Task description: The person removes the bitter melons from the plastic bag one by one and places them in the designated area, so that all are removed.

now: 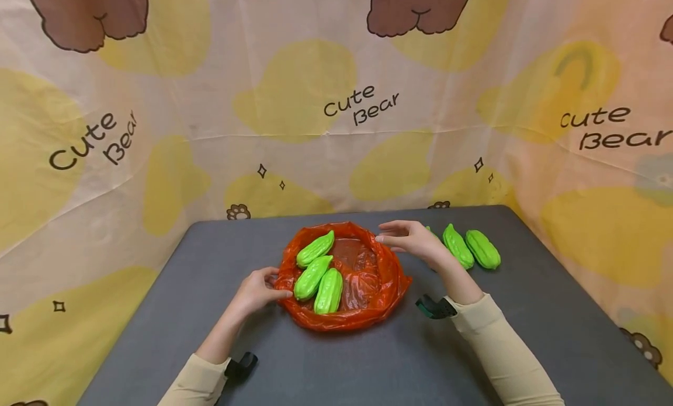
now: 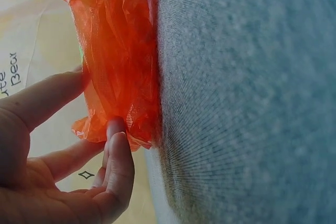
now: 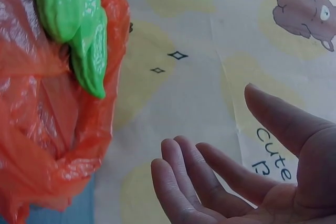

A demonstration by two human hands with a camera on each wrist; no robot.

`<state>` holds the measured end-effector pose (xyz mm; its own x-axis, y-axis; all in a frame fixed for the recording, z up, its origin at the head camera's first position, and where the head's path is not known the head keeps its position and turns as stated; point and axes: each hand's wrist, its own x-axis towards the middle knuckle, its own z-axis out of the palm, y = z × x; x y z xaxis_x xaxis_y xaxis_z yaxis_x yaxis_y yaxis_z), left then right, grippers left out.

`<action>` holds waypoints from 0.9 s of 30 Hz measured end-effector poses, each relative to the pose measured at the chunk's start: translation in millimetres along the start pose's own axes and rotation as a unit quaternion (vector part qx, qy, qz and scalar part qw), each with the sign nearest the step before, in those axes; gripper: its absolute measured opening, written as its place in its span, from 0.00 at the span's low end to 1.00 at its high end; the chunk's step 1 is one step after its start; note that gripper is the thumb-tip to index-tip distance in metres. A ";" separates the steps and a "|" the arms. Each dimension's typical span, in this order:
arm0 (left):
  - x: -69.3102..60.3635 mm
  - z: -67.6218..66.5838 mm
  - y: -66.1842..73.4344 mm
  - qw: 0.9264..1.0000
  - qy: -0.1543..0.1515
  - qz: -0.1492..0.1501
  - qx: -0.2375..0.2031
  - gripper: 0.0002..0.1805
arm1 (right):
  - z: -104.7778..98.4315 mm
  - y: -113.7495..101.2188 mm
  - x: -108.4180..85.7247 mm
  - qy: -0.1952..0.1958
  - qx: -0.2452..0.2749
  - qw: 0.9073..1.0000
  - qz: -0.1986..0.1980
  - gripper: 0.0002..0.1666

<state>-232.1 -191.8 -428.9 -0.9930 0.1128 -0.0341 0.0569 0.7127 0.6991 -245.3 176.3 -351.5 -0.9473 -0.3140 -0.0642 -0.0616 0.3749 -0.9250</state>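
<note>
A red plastic bag (image 1: 391, 286) lies with its mouth spread wide and its rim rolled down. Inside, on its left side, are three bright green bitter melons (image 1: 329, 290). My left hand (image 1: 257, 290) holds the bag's left rim, thumb over the edge and fingers outside; the left wrist view shows the fingers (image 2: 119, 166) against the red plastic (image 2: 115, 61). By the far right rim hovers my right hand (image 1: 412, 239), its fingers extended and nothing in them. In the right wrist view that hand (image 3: 236, 182) is apart from the bag and bitter melons (image 3: 60, 9).
More bitter melons (image 1: 482, 249) lie on the grey table (image 1: 336, 365) to the right, one partly hidden behind my right hand. Printed cloth (image 1: 294, 90) hangs along the back and both sides. Each wrist carries a dark band (image 1: 436, 306).
</note>
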 end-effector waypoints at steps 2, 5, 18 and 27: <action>-0.6 0.0 0.0 1.000 -0.002 0.004 0.000 0.34 | 3.2 -0.8 1.1 -0.001 0.001 1.000 0.000 0.33; -1.2 0.0 -0.1 1.000 -0.003 0.005 0.003 0.34 | 8.6 -2.4 3.1 -0.003 0.003 1.000 0.001 0.33; -1.6 -0.1 -3.7 1.000 -0.006 0.003 0.005 0.36 | 37.3 -6.9 12.4 -0.012 -0.005 0.999 0.030 0.30; -1.6 -0.2 -3.8 1.000 -0.007 0.001 0.004 0.36 | 53.0 -0.6 19.0 -0.014 -0.002 0.999 0.044 0.29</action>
<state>-230.7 -194.8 -431.4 -0.9913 0.1240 -0.0436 0.0593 0.7176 0.6940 -246.6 123.8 -372.0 -0.9400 -0.3034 -0.1562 0.0207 0.4061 -0.9136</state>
